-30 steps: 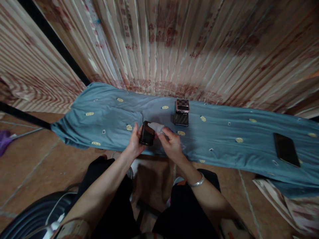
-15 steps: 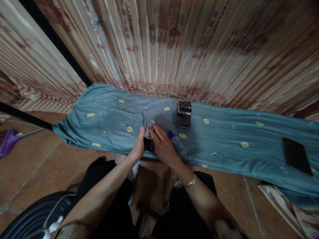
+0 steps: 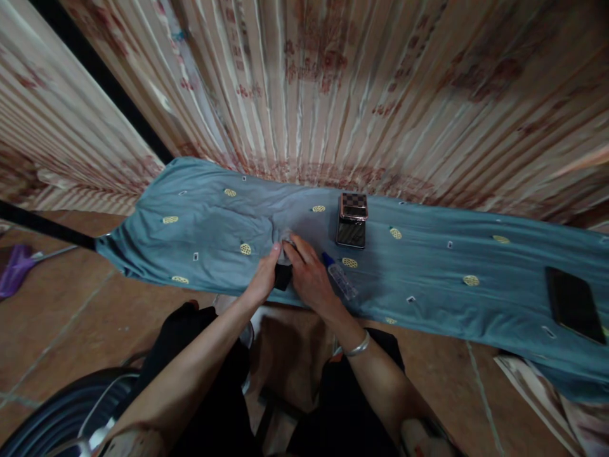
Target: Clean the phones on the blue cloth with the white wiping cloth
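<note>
Between my hands, low over the near edge of the teal cloth (image 3: 428, 254), is a small dark flat object (image 3: 283, 277). My left hand (image 3: 263, 274) grips it from the left, thumb upward. My right hand (image 3: 309, 270) presses a thin greyish cloth (image 3: 286, 251) against its top with the fingertips. Just right of my right hand lies a clear bottle with a blue cap (image 3: 342, 279). Behind the bottle sits a folding phone with a checkered top part (image 3: 353, 219). My fingers partly hide the dark object and the greyish cloth.
A dark phone or tablet (image 3: 575, 304) lies at the cloth's right end. Pleated curtains (image 3: 323, 95) hang behind. Black bars (image 3: 47, 225) run in at the left. On the floor are a purple tool (image 3: 16, 270) and a black coiled hose (image 3: 61, 406).
The dark object is tilted differently between my hands, and my right fingers have shifted slightly with the greyish cloth. The view has moved a little.
</note>
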Demonstrator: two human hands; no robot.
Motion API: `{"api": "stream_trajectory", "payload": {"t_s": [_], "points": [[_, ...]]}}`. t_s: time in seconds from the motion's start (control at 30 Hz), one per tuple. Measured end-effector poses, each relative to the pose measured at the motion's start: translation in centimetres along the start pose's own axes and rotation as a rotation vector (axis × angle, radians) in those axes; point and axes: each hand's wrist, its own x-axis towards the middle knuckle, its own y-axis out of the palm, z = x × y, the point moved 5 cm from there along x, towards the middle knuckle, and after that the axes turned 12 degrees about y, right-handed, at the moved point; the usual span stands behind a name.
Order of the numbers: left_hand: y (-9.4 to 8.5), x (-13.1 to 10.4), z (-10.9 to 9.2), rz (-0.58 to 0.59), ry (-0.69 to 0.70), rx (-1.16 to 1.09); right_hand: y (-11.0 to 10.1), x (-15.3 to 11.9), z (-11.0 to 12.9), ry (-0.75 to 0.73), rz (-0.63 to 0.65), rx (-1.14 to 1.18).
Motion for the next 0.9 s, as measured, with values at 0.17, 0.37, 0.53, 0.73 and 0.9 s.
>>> {"api": "stream_trajectory", "payload": {"t_s": [0.17, 0.37, 0.53, 0.73, 0.9], "points": [[1.3, -0.2, -0.5, 0.031, -0.006, -0.033, -0.7, 0.4, -0.9, 0.050, -0.003, 0.098], [2.8, -1.2, -0.7, 0.070, -0.314, -0.157, -1.0, 0.5, -2.2, 0.149, -0.056, 0.178], [3.5, -1.4, -1.6, 0.072, -0.439, -0.246, -1.3, 0.2, -3.7, 0.246, -0.084, 0.216], [3.6, -0.7, -1.7, 0.039, -0.430, -0.306, -1.2, -0.3, -4.5, 0.283, -0.049, 0.161], [3.8, -0.2, -1.1, -0.039, -0.391, -0.295, -1.5, -0.3, -3.4, 0.226, -0.006, 0.085]]}}
